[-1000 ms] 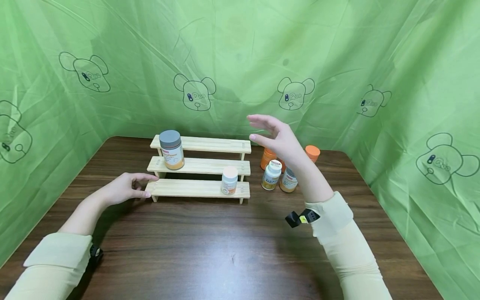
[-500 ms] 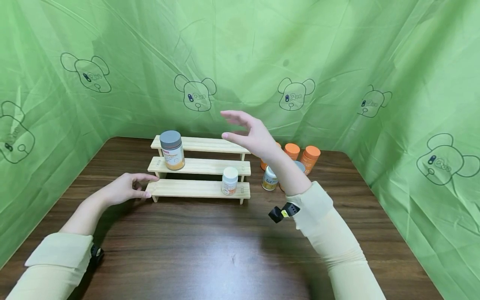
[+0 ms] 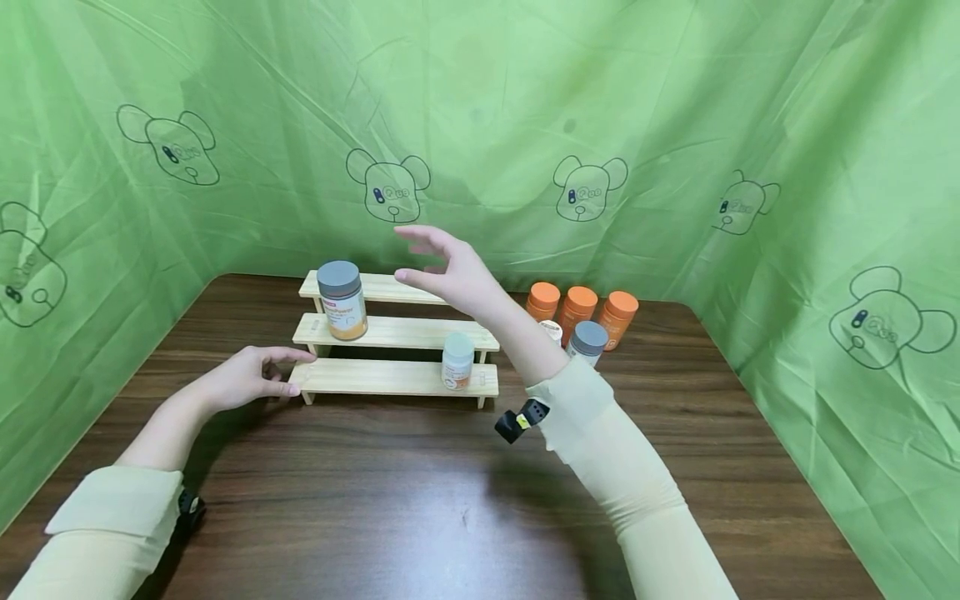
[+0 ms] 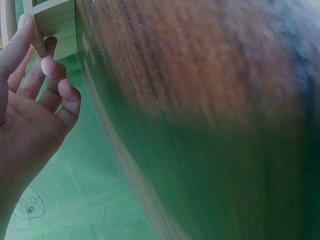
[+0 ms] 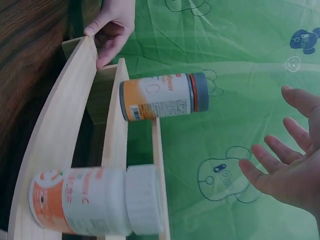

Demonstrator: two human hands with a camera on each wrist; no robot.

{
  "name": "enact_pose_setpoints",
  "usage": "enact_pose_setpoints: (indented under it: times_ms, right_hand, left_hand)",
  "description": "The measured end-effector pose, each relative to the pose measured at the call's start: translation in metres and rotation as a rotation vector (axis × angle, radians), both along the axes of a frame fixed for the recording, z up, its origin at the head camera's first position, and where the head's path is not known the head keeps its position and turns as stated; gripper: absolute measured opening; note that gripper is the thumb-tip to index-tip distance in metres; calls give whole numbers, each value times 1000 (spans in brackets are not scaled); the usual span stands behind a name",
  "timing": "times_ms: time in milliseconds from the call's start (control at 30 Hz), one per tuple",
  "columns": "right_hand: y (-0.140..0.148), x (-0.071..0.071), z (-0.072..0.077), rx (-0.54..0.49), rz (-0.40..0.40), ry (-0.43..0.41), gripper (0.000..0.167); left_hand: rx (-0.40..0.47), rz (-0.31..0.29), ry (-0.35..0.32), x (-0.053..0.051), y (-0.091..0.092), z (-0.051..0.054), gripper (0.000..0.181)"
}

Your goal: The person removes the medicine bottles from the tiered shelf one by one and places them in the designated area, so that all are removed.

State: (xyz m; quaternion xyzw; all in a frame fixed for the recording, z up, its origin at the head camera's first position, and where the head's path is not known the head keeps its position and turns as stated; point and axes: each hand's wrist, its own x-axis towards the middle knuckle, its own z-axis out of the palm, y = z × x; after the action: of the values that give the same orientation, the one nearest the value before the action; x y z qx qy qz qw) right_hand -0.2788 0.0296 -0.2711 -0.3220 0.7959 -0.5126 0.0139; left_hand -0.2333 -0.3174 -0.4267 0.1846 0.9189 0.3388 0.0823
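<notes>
A three-tier wooden display rack (image 3: pixel 390 379) stands on the table. My left hand (image 3: pixel 243 382) holds the left end of its lowest tier, thumb at the front corner and fingers at the back. On the middle tier's left end stands a grey-lidded supplement bottle (image 3: pixel 342 304). A small white pill bottle (image 3: pixel 457 362) is upright near the right end of the lowest tier. My right hand (image 3: pixel 457 271) hovers above the top tier, fingers spread and holding nothing. In the right wrist view, that hand (image 5: pixel 295 155) is apart from both bottles (image 5: pixel 160 95).
Right of the rack, several orange-capped bottles (image 3: pixel 578 310) stand in a row. Before them are another grey-lidded bottle (image 3: pixel 587 340) and a white-capped bottle (image 3: pixel 552 330), partly behind my right forearm. A green curtain (image 3: pixel 480 108) surrounds the brown wooden table (image 3: pixel 375 500).
My right hand has moved left, from above the bottles on the right to above the rack, uncovering the orange-capped bottles. The left hand and the rack have stayed in place.
</notes>
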Motion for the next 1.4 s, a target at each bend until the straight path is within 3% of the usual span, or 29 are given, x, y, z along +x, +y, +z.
enact_pose_setpoints:
  times_ms: [367,1133,1400]
  right_hand:
    - [-29,-12,-18,46,3,-18,56]
    - [-73,-24,-69,-90,51,-135,53]
    - [-80,-26,-83,-111,20,-59,47]
  left_hand:
    - [4,6,-2,0,0,0,54]
    - [20,-3,14,0,0,-1,54]
    - [27,-2,8,0,0,-1,54]
